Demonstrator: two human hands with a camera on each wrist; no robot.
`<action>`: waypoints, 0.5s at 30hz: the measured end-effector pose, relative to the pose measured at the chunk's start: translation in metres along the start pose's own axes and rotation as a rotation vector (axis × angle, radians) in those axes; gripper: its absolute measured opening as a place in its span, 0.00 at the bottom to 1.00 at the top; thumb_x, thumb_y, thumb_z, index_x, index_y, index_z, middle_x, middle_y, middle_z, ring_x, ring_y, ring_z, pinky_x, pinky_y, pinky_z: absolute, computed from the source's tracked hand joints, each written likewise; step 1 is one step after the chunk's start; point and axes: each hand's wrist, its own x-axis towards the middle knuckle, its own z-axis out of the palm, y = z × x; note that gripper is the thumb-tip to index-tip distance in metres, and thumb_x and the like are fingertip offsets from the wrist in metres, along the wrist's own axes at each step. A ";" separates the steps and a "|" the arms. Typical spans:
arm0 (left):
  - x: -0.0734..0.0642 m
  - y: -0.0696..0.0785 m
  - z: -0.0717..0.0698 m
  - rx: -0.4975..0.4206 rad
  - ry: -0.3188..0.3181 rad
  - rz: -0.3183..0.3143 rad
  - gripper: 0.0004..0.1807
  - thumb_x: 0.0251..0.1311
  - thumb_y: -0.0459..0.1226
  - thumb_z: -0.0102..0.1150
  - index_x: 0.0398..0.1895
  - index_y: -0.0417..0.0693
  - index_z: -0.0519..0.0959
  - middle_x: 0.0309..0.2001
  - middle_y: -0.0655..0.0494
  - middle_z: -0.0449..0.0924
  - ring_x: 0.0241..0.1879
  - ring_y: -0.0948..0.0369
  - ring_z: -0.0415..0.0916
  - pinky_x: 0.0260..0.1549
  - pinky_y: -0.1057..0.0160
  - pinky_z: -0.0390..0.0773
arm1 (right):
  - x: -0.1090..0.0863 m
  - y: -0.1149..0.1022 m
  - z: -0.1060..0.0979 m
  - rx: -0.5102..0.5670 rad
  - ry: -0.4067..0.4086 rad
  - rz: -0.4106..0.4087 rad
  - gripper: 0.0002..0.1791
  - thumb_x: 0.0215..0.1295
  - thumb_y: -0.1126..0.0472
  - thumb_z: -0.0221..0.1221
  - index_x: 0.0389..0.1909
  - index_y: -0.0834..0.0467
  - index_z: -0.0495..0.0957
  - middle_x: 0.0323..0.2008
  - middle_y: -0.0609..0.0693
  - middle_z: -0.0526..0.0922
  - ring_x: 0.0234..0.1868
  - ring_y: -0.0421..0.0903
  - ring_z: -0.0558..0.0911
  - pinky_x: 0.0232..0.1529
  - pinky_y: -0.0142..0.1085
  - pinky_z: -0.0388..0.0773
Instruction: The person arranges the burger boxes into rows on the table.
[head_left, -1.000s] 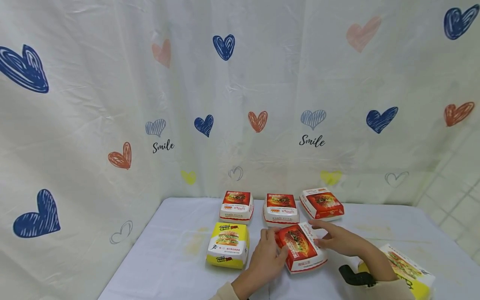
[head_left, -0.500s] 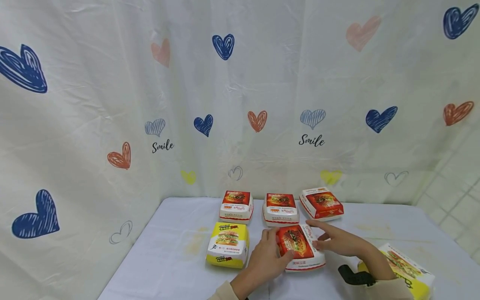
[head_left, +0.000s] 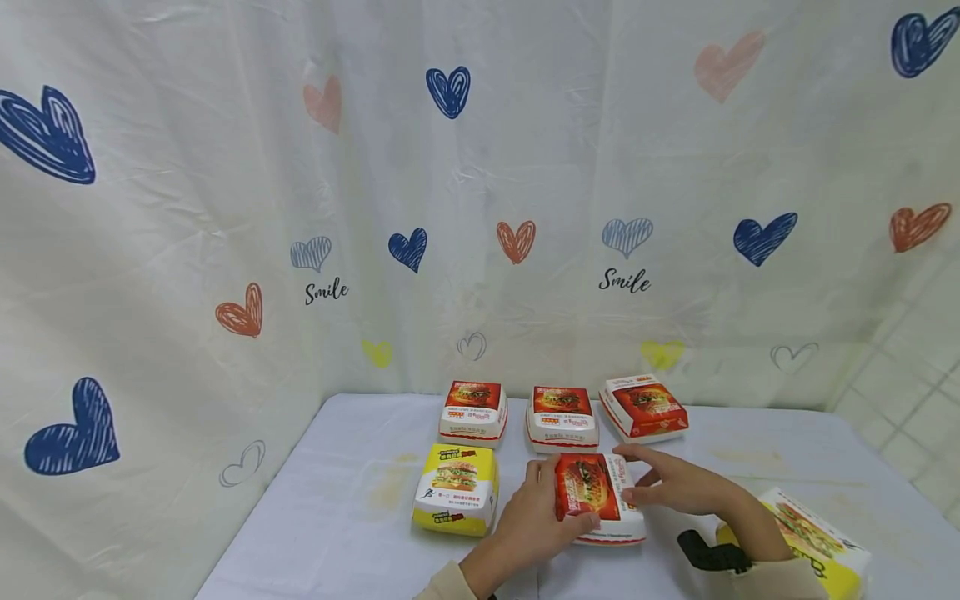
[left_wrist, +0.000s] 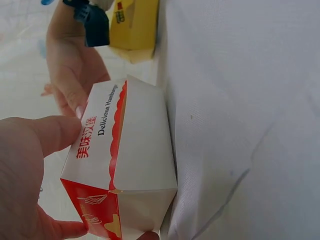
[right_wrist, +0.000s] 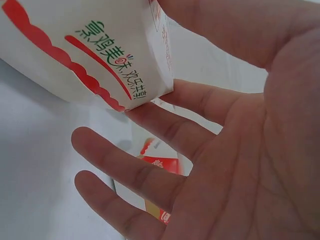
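Observation:
Between both hands on the table sits a red-and-white hamburger box (head_left: 588, 487), its lid down and its near edge level in the head view. My left hand (head_left: 528, 521) grips its left side, thumb over the near part of the lid and fingers along the side; the left wrist view shows that thumb on the lettered lid of the hamburger box (left_wrist: 145, 140). At the box's right side my right hand (head_left: 678, 483) holds the corner between thumb and forefingers. In the right wrist view two straight fingers (right_wrist: 170, 127) meet the corner, while the two lower ones stand apart.
Behind it stand three more red-and-white boxes: left (head_left: 472, 414), middle (head_left: 562, 419) and right (head_left: 643, 408), the right one turned askew. A yellow-and-white burger box (head_left: 455, 490) is to the left; another yellow box (head_left: 821, 542) lies partly behind the right forearm. A heart-print curtain (head_left: 555, 167) hangs at the back.
The held hamburger box has turned clockwise in the head view, from slanted to squared with the row behind. My left thumb has slid right along its near part; the right hand has hardly moved.

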 end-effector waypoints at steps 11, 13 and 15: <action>0.001 -0.001 -0.002 0.009 -0.005 0.014 0.53 0.52 0.67 0.68 0.78 0.62 0.57 0.63 0.58 0.68 0.51 0.60 0.73 0.53 0.50 0.82 | -0.001 0.000 -0.003 -0.010 -0.008 -0.029 0.42 0.64 0.46 0.68 0.74 0.56 0.63 0.67 0.66 0.72 0.54 0.55 0.81 0.48 0.57 0.82; 0.001 -0.002 -0.003 0.020 -0.007 0.019 0.52 0.53 0.67 0.67 0.78 0.62 0.58 0.64 0.58 0.68 0.51 0.61 0.73 0.53 0.50 0.81 | 0.000 0.000 -0.003 -0.013 -0.011 -0.036 0.40 0.64 0.46 0.68 0.73 0.56 0.65 0.66 0.66 0.72 0.53 0.54 0.81 0.48 0.56 0.82; 0.001 -0.002 -0.005 0.032 -0.010 0.025 0.50 0.55 0.66 0.66 0.78 0.63 0.58 0.64 0.58 0.68 0.51 0.62 0.73 0.54 0.51 0.81 | 0.001 0.002 -0.003 -0.012 -0.013 -0.037 0.39 0.64 0.47 0.68 0.72 0.55 0.66 0.65 0.65 0.73 0.53 0.54 0.81 0.48 0.56 0.82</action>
